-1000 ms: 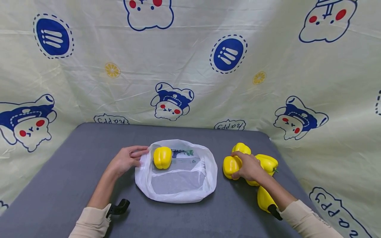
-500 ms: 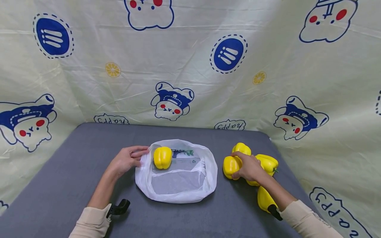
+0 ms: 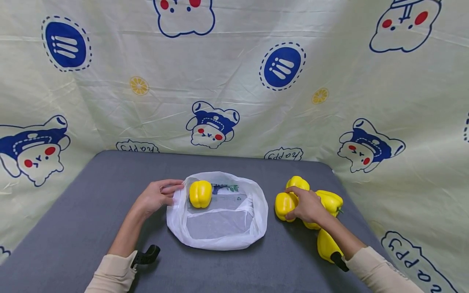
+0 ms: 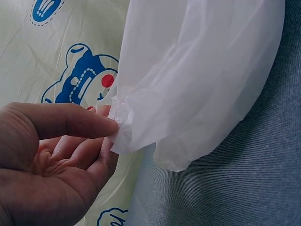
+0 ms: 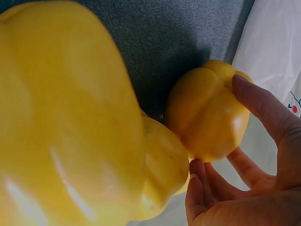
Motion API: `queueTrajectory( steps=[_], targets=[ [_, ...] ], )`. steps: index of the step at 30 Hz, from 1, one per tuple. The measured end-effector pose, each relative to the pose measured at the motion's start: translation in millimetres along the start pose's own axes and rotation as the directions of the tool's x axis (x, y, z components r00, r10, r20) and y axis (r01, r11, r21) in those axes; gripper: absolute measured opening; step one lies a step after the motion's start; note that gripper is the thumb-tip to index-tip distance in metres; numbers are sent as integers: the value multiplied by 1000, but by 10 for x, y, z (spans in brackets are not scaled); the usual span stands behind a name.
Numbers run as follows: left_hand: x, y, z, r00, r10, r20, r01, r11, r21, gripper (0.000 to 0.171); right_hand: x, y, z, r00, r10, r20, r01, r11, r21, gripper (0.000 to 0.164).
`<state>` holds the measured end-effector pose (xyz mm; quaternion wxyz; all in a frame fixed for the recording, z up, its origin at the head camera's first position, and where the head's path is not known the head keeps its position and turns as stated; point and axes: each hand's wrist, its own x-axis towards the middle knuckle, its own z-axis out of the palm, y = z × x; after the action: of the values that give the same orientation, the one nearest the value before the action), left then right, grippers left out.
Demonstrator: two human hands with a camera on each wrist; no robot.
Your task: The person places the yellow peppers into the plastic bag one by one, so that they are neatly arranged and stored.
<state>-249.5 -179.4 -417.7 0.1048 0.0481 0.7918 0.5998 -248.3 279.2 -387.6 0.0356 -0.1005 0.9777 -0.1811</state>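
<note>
A white plastic bag [image 3: 227, 243] lies with its mouth spread wide, one yellow bell pepper [image 3: 200, 194] inside at its far left. My left hand [image 3: 154, 198] pinches the bag's left rim between thumb and fingers, as the left wrist view shows up close on the thin plastic [image 4: 188, 94]. To the right of the bag, my right hand [image 3: 307, 206] grips another yellow bell pepper [image 3: 285, 205], thumb on one side and fingertips on the other. That pepper [image 5: 207, 113] appears in the right wrist view beside its neighbours.
More yellow bell peppers crowd around the right hand: one behind it [image 3: 297, 183], one to its right [image 3: 329, 200], and one under the forearm [image 3: 326, 246]. The grey table [image 3: 205, 270] meets a printed white curtain [image 3: 234, 81] at the back.
</note>
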Motion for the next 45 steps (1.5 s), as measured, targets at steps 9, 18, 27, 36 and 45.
queueTrajectory(
  steps=[9,18,27,36,45],
  targets=[
    [-3,-10,8,1000,-8,-4,8,1000,2,64,3,-41,-116,1000,19,15,-19,1000,-3,78],
    [22,-30,1,1000,-16,-16,16,1000,12,63,27,-115,-271,1000,21,-23,-20,999,32,80],
    [28,-27,6,999,-22,-23,23,999,26,62,101,-206,-350,997,-24,-79,25,1000,4,76],
    [29,-19,-3,1000,-17,-24,17,1000,24,62,196,-398,-373,993,-50,-106,55,998,40,74],
    [24,-16,-1,999,-21,-26,22,1000,15,62,286,-600,-345,987,-90,-130,100,993,68,73]
  ],
)
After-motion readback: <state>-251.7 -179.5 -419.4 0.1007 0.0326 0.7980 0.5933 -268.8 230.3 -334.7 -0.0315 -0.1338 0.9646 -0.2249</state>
